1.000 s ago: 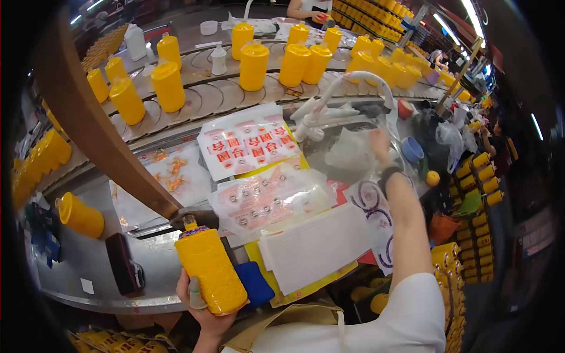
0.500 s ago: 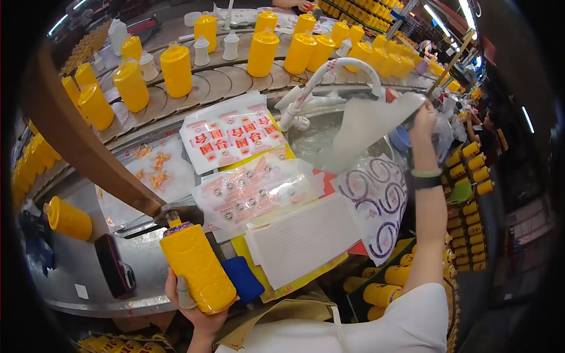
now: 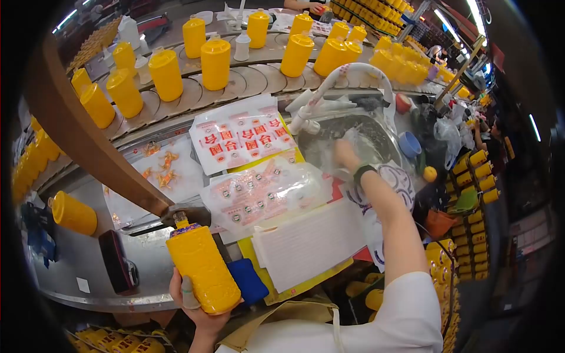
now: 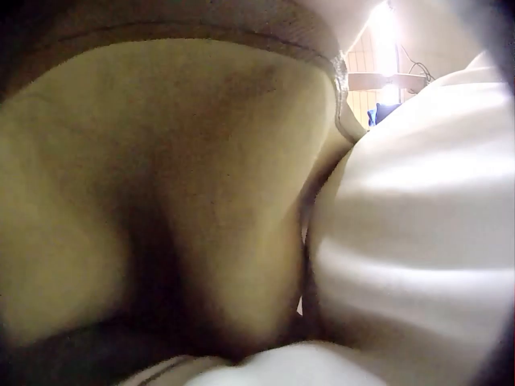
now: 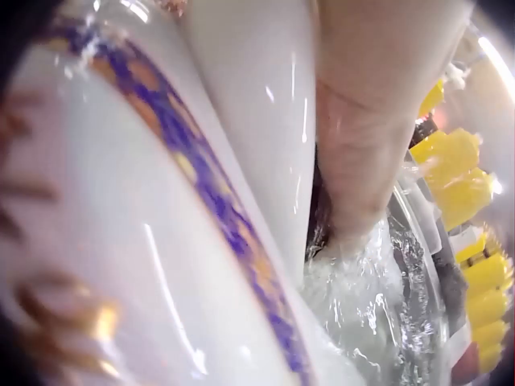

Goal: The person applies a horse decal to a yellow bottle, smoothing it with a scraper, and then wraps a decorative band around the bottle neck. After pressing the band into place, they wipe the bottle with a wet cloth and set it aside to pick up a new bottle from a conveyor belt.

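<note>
In the head view, my left hand point(image 3: 203, 317) grips the lower part of a yellow bottle point(image 3: 203, 267), which leans with its clear neck near a brown curved arm. A grey-green cover is on one finger. The left wrist view is filled by blurred skin and pale cloth. My right hand point(image 3: 346, 154) reaches into a water-filled basin point(image 3: 385, 141), its fingertips hidden. Beneath the wrist, a translucent sheet with purple curls point(image 3: 403, 179) lies over the basin's near edge. In the right wrist view, fingers point(image 5: 362, 161) point down to the water beside a wet purple-banded sheet point(image 5: 169, 217).
A white faucet point(image 3: 306, 120) curves over the basin. Red-printed sheets point(image 3: 241, 138), a white paper stack point(image 3: 312, 244) and a blue cloth point(image 3: 247, 279) lie to its left. Yellow bottles stand on a conveyor point(image 3: 247, 79) behind. A blue bowl point(image 3: 409, 144) sits right of the basin.
My right hand first lifted a pale sheet out to the right, then came back down to the basin. Bottles on the conveyor shifted left. My left hand keeps hold of its bottle.
</note>
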`<state>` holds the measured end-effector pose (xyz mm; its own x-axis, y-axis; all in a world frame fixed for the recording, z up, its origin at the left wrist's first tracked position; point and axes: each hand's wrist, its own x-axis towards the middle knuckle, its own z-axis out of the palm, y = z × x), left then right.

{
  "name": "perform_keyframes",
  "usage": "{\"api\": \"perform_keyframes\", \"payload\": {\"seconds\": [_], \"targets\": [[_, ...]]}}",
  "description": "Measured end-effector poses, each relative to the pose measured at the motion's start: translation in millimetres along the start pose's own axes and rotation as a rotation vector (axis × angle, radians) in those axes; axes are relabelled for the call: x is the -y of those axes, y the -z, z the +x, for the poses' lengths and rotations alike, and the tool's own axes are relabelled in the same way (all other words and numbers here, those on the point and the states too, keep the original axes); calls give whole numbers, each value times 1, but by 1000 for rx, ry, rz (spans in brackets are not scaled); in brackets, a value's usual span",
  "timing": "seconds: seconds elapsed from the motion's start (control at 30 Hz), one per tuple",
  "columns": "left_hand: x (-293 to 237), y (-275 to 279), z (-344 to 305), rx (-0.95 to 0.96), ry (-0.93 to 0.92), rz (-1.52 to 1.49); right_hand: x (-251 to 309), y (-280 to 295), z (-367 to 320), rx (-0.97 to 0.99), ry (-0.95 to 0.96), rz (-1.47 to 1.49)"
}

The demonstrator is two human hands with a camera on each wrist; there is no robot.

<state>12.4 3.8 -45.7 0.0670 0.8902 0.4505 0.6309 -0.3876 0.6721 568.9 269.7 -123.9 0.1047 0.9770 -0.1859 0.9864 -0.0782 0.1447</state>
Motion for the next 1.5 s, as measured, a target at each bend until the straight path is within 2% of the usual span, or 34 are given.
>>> {"api": "perform_keyframes", "payload": {"seconds": [0.07,0.1,0.13,0.2,0.23,0.3,0.33,0.37,0.4,0.43,0.47,0.53,0.6,0.73,0.87,0.93,1.0,1.07,1.1,1.13,1.2,1.23,1.33,1.4,1.5], "targets": [[4,-4,-2,-7,19,-50,9,9,-6,-43,-216,32],[4,-4,-3,-7,37,-103,11,4,-4,-98,-312,233],[4,-2,-3,-4,40,-98,10,1,-1,-93,-310,237],[-5,0,4,-11,-4,-22,-1,0,3,-61,24,349],[-6,0,2,-3,-4,-29,-9,-3,-5,-57,15,347],[-4,0,3,0,26,-42,-29,-13,-5,-202,-52,132],[-3,0,4,-9,26,-39,-35,-26,4,-209,-44,132],[-2,-1,3,-17,15,-41,-46,-53,21,-152,-69,34],[-2,-1,2,-18,5,-44,-41,-55,22,-90,-97,-63],[-2,0,0,-14,9,-44,-41,-55,23,12,3,-33],[-1,-1,0,-11,31,-70,-43,-36,16,16,0,-36],[-2,-2,-1,-2,54,-103,-44,6,-4,30,-95,338],[-1,-2,1,-16,30,-84,-88,34,-15,-53,-293,746],[-1,0,3,-21,-43,3,-103,116,-85,-279,-135,1137],[3,-3,-1,-13,2,-105,-126,169,-127,-463,-252,1438],[3,-3,-1,-20,27,-153,-152,179,-127,-643,-77,1378],[0,1,1,-9,0,-61,-153,193,-130,-640,-160,1298],[1,-2,1,-20,4,-105,-152,207,-135,-768,-139,1203],[1,-3,1,-33,13,-138,-122,224,-149,-779,-121,1144],[1,-3,1,-35,13,-140,-105,229,-153,-709,-157,1260],[1,-2,3,-38,-15,-120,-107,224,-145,-829,-61,1109],[0,-2,3,-43,-13,-117,-108,222,-141,-828,-55,1110],[-2,-2,5,-26,19,-186,-84,212,-129,-1093,-420,887],[-3,1,6,-14,-7,-136,-91,191,-112,-1277,-457,588],[-5,1,6,-16,-22,-122,-82,145,-94,-1177,-424,594]]}}
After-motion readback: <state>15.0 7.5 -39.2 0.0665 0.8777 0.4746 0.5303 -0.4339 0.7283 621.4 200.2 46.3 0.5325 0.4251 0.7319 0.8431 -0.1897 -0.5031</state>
